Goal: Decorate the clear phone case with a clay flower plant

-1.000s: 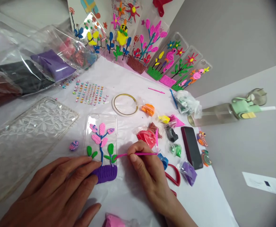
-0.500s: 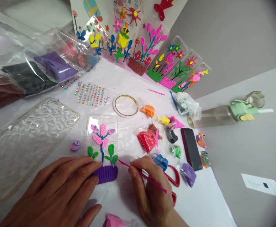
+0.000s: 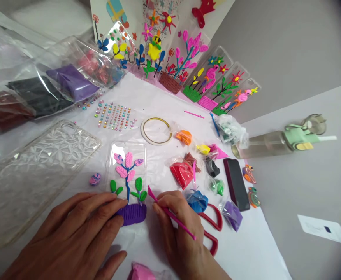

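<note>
A clear phone case (image 3: pixel 139 163) lies on the white table, bearing a clay plant (image 3: pixel 127 175) with pink and green leaves, a blue stem and a ridged purple base (image 3: pixel 132 214). My left hand (image 3: pixel 79 229) lies flat with its fingers stretched out, fingertips on the case's lower left part and the purple base. To the right of the case, my right hand (image 3: pixel 179 229) pinches a pink modelling tool (image 3: pixel 174 218). The tool's flat tip points up and left, apart from the green leaves. A marbled clay ball (image 3: pixel 95 179) sits left of the case.
Red-handled scissors (image 3: pixel 217 219) lie partly behind my right hand, near blue clay (image 3: pixel 198 200) and other bagged clays. A phone (image 3: pixel 236 183) and bottle (image 3: pixel 264 144) are at the right. A larger textured case (image 3: pixel 42 171) lies left; decorated cases (image 3: pixel 194 54) stand behind.
The pink tool's tip has moved off the green leaf at the right, and my right hand has shifted slightly left and turned. My left hand stays on the case.
</note>
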The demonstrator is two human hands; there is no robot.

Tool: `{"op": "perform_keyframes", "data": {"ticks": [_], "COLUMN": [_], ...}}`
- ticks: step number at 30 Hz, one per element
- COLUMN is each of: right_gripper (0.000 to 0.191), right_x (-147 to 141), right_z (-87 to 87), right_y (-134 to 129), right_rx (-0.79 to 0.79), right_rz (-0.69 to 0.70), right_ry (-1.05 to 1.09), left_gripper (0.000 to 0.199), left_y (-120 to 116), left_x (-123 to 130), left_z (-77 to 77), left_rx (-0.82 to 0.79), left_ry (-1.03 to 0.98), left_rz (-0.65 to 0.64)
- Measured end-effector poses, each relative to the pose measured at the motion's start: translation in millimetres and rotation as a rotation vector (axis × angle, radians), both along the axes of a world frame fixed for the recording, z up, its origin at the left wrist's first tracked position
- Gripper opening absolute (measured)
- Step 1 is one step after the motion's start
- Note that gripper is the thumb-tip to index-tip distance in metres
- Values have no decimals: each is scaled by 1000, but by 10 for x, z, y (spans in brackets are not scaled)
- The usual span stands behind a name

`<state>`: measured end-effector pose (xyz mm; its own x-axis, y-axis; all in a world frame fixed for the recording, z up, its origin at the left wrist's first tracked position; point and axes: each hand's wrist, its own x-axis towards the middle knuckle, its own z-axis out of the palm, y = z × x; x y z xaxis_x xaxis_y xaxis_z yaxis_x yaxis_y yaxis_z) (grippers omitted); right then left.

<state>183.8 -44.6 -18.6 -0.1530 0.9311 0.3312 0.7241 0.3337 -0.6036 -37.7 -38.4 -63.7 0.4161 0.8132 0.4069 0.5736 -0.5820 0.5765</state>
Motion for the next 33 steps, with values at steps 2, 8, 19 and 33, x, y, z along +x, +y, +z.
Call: {"op": "perform_keyframes", "data": {"ticks": [2, 8, 19, 33], "right_gripper": [8, 11, 28, 23], "right_x": [0, -5, 36, -11], "right_z": [-7, 26, 105, 103], "right_y": [10, 34, 25, 57], "right_rx": [9, -36, -32, 10], "right_rz": [28, 88, 165, 216], "right_ry": [-32, -72, -165, -274], "left_gripper": [24, 23, 23, 26], "left_y": [-14, -8, -14, -26], "left_x": [-6, 3, 2, -19], "left_z": [-3, -2, -21, -14], "left_rx": [-4, -23, -26, -20], "left_ry": [1, 5, 2, 22], "left_rz": [0, 1, 10, -8]}}
